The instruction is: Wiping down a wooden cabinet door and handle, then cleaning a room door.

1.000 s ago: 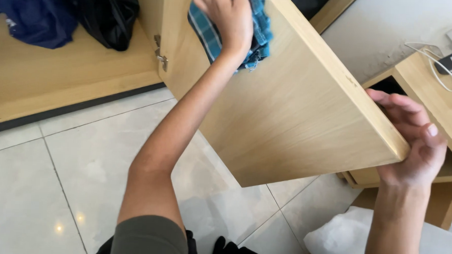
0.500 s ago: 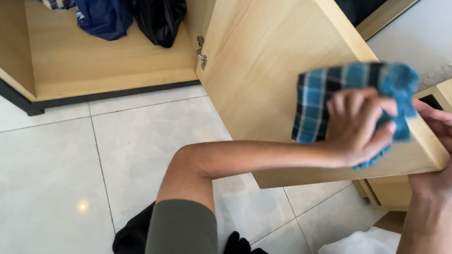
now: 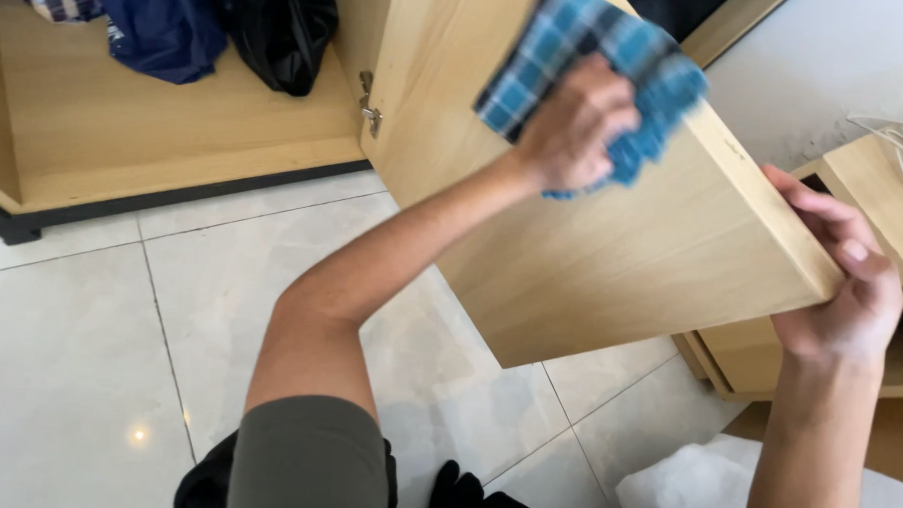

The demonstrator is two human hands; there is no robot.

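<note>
Dark blue clothes and a black bag lie on my cupboard shelf. Pale tiles cover the floor below me. A white bag sits nearby.

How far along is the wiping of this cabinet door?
Done: cannot tell, no wiped patch stands out. In hand: the left hand presses a blue checked cloth on the upper part of the cabinet door; the right hand grips its free edge. Left: cannot tell.
</note>
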